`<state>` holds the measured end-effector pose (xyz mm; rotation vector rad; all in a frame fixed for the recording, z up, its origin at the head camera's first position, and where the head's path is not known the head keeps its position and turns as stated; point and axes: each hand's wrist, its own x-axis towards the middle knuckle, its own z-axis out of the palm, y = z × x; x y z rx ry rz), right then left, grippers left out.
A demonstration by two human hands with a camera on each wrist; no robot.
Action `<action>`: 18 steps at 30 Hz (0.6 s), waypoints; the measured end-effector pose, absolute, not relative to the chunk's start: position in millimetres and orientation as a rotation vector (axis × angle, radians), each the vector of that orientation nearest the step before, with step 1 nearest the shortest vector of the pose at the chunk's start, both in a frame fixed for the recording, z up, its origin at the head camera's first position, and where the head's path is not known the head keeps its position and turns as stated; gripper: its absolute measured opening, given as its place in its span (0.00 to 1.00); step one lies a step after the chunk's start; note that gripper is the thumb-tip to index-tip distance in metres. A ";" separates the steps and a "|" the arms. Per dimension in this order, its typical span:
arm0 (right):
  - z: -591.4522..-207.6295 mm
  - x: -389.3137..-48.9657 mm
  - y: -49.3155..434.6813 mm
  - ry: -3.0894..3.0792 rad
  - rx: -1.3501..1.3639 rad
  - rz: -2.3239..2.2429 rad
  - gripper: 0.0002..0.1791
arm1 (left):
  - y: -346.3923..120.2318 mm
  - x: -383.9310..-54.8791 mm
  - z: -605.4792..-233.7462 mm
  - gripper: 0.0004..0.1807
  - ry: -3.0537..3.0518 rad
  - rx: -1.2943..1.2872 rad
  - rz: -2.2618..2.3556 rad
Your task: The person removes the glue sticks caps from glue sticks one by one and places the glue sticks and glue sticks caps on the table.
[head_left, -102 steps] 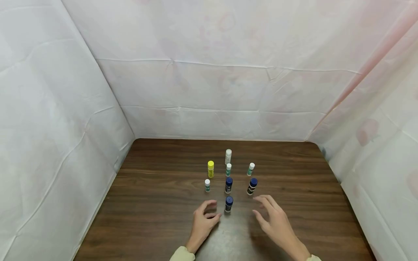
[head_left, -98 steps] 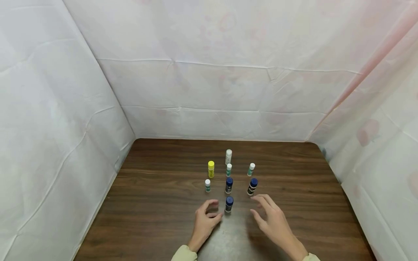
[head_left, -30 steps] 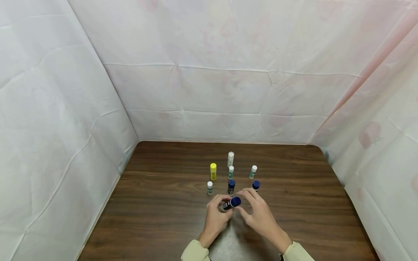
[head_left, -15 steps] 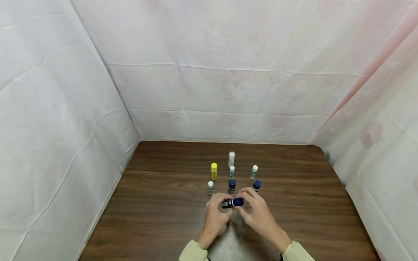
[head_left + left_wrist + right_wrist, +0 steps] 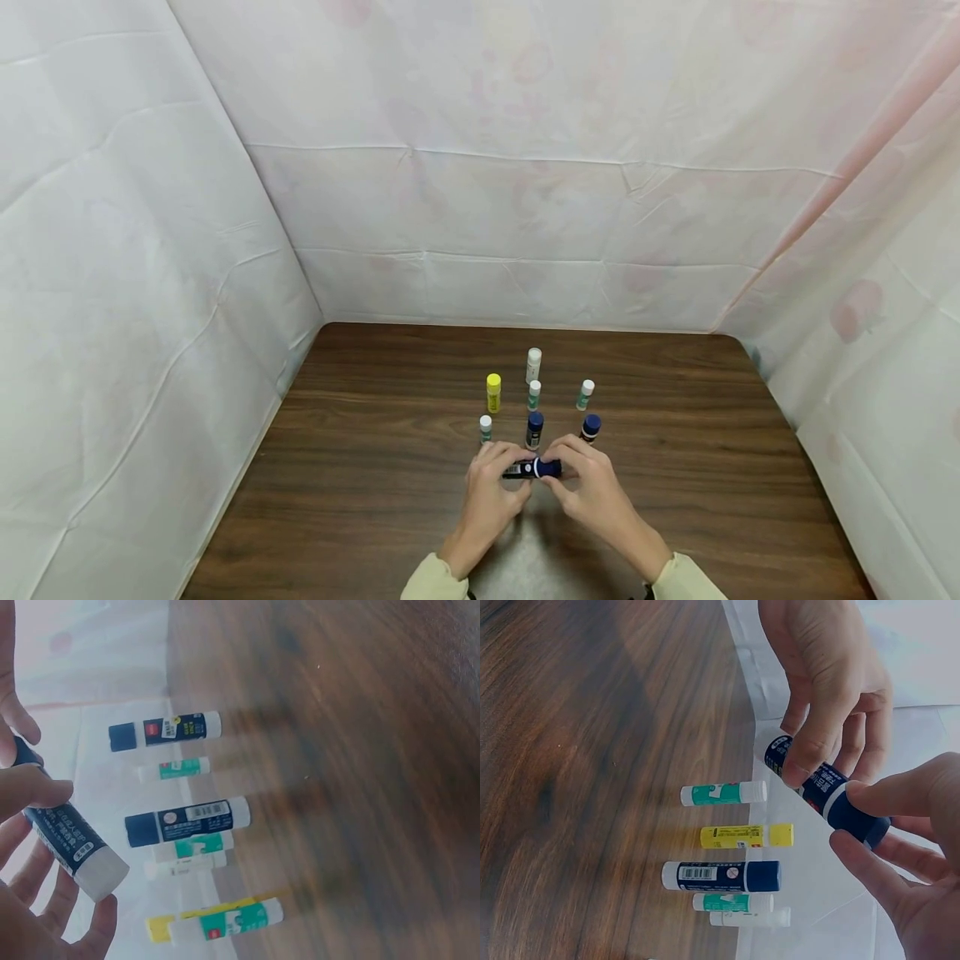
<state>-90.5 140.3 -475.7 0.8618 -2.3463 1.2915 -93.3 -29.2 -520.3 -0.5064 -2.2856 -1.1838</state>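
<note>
A dark blue glue stick (image 5: 521, 471) lies sideways between both hands above the table, its cap toward the right. My left hand (image 5: 486, 493) grips its body between thumb and fingers. The right hand (image 5: 597, 492) pinches the blue cap (image 5: 857, 819), with the thumb and fingertips around it; the cap is still on the body. In the left wrist view the pale base (image 5: 101, 874) sticks out past the left fingers. Just beyond the hands stand a second blue glue stick (image 5: 534, 429) and a third one (image 5: 591, 426), partly hidden by the right hand.
Behind stand a yellow glue stick (image 5: 492, 393), a tall white one (image 5: 533, 365) and small green ones with white caps, at left (image 5: 485, 427), middle (image 5: 534, 395) and right (image 5: 585, 394). White cloth (image 5: 480, 208) surrounds the brown wooden table (image 5: 360, 467).
The left hand has picked up the nearest blue glue stick and tipped it from upright to level. My right hand has moved in from the right and taken hold of its cap.
</note>
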 end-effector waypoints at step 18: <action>-457.3 -82.0 145.5 -2.247 0.979 1.325 0.21 | -43.3 -76.4 -486.0 0.17 -2.315 -0.632 -1.041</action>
